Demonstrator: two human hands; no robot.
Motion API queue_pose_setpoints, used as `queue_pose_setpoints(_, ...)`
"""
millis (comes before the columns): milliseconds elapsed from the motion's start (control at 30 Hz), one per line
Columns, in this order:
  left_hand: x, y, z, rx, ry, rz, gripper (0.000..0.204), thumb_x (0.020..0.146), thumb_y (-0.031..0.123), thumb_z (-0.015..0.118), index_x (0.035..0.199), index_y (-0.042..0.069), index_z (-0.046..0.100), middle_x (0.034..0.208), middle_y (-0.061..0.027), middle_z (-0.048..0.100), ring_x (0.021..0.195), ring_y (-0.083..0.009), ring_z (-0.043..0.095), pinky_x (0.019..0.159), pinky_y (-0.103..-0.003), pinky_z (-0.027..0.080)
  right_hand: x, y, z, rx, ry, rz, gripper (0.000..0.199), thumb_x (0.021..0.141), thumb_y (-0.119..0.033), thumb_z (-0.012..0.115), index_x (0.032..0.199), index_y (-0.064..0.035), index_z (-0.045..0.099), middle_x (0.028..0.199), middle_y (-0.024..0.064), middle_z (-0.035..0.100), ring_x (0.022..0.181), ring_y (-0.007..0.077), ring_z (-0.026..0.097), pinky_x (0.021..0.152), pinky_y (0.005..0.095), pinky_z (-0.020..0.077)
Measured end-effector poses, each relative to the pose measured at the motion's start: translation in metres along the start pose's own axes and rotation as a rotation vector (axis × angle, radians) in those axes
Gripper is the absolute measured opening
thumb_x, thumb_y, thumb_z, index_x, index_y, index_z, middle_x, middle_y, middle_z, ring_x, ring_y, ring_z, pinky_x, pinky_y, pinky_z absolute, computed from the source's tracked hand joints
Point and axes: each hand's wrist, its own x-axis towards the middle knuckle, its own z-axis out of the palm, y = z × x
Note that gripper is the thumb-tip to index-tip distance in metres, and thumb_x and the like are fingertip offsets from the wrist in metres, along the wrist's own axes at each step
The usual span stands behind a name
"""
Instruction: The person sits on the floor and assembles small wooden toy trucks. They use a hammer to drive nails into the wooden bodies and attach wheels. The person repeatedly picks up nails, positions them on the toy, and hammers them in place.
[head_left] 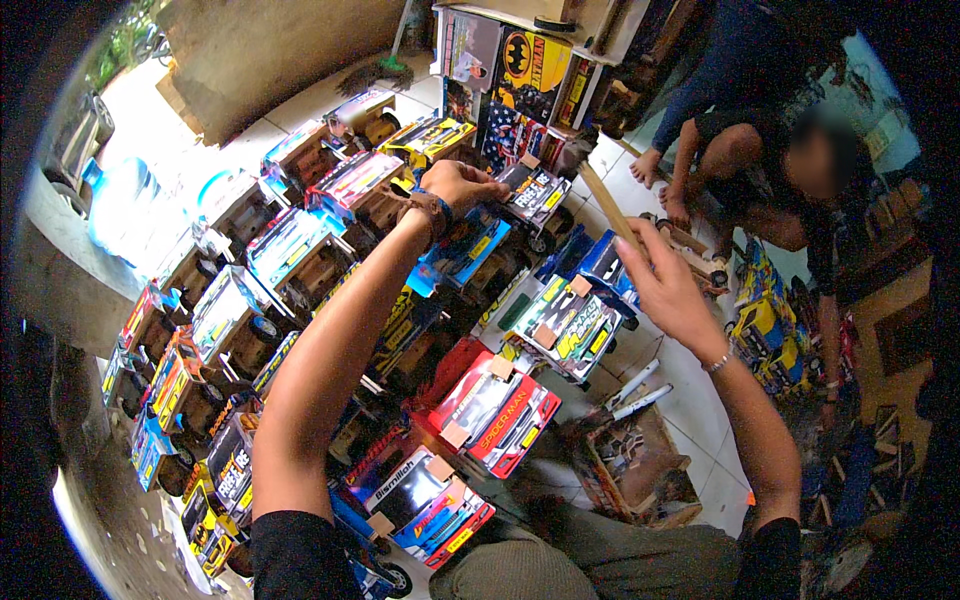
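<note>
Beyond the red toy truck (510,420), and slightly to its right, a black-fronted toy truck (537,198) is reached by the left hand (458,190). The left fingers are bent, with thumb and fingertips drawn close together at the truck's edge; whether anything is pinched between them cannot be told. Beyond the red truck and farther to its right, a flat tan stick (606,200) with a dark, ragged end is grasped between thumb and fingers by the right hand (668,280).

For good work here, the black-fronted truck is probably best steadied by light pressure at its edge, since it could be rolled by a push. The stick should be gripped firmly but kept tilted, so that the ragged end is not dragged over printed faces.

Glossy, flat printed panels are seen on the boxy trucks, while bare, dull brown wood is shown on the bodies of the toy trucks in rows (290,240) left of the red truck. Small, square, matt tan tabs (501,367) are set on the red truck itself. To its right, a rough-sided wooden crate (690,468) is placed on smooth white tiles (700,410).
</note>
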Motion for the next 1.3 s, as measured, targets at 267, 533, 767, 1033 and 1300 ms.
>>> queue_pose_setpoints(267,-0.003,0.003,0.001,0.03,0.015,0.008,0.034,0.07,0.041,0.085,0.087,0.012,0.08,0.081,-0.0052,0.075,0.071,-0.0149,0.069,0.072,-0.029,0.053,0.025,0.004,0.024,-0.146,-0.066,-0.026,0.045,0.101,-0.026,0.05,0.138,0.0001,0.047,0.09,0.0306,0.065,0.081,0.0459,0.065,0.071,0.0501,0.0494)
queue_pose_setpoints(533,-0.004,0.003,0.001,-0.004,0.003,-0.009,0.034,0.071,0.039,0.084,0.087,0.011,0.08,0.083,-0.0065,0.075,0.073,-0.0159,0.07,0.073,-0.031,0.054,0.03,0.006,0.03,-0.196,-0.04,-0.152,0.05,0.101,-0.021,0.049,0.149,-0.0166,0.04,0.065,0.0256,0.049,0.053,0.0365,0.049,0.059,0.0447,0.0428)
queue_pose_setpoints(767,0.004,-0.004,0.002,0.004,-0.007,-0.017,0.034,0.071,0.039,0.085,0.088,0.01,0.079,0.083,-0.0061,0.075,0.073,-0.0156,0.07,0.073,-0.03,0.054,0.032,0.003,0.038,-0.22,0.024,-0.238,0.049,0.102,-0.021,0.048,0.15,-0.0174,0.039,0.067,0.0281,0.053,0.059,0.042,0.056,0.06,0.0479,0.0439)
queue_pose_setpoints(1033,0.002,-0.001,0.003,0.005,0.014,-0.025,0.036,0.068,0.04,0.087,0.087,0.01,0.079,0.082,-0.0062,0.075,0.073,-0.0159,0.069,0.073,-0.031,0.054,0.033,-0.005,0.031,-0.3,-0.156,-0.065,0.052,0.101,-0.019,0.046,0.151,-0.0135,0.034,0.114,0.03,0.061,0.093,0.0487,0.061,0.08,0.0548,0.0498)
queue_pose_setpoints(1300,0.002,-0.001,0.003,-0.019,0.019,-0.032,0.036,0.067,0.039,0.087,0.085,0.01,0.079,0.084,-0.0071,0.075,0.074,-0.0159,0.07,0.075,-0.031,0.054,0.035,0.0,0.035,-0.247,-0.043,-0.175,0.05,0.102,-0.022,0.047,0.151,-0.0195,0.037,0.068,0.0282,0.056,0.061,0.0443,0.059,0.06,0.0491,0.0444)
